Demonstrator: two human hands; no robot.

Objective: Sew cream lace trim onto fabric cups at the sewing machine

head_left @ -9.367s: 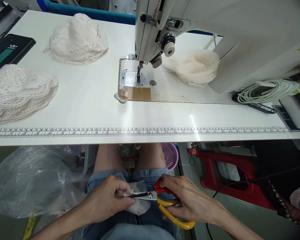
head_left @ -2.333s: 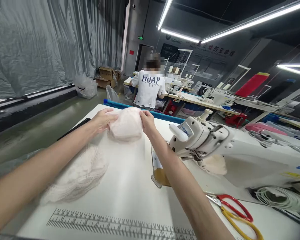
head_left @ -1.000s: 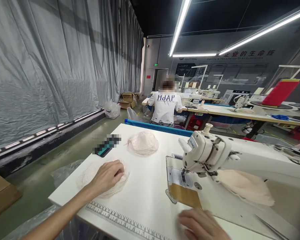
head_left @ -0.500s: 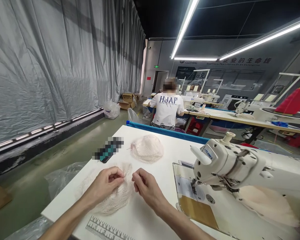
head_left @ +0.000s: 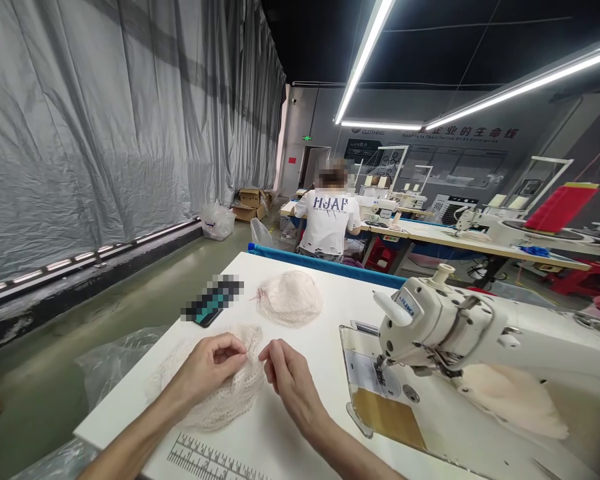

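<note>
On a white worktop (head_left: 325, 360), a cream lace pile (head_left: 247, 390) lies at the near left, under a person's left hand (head_left: 213, 365), whose thumb and finger pinch it. The right hand (head_left: 293, 383) is just beside it, fingers curled; whether they grip anything cannot be told. A second pile (head_left: 291, 299) sits farther back, near a sewing machine (head_left: 430, 333) on the right.

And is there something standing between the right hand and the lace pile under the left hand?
Nothing visible does: the right hand is at the right edge of the lace pile, though touching or not is unclear. The left hand is over the pile. The sewing machine stands apart, to the right.
</note>
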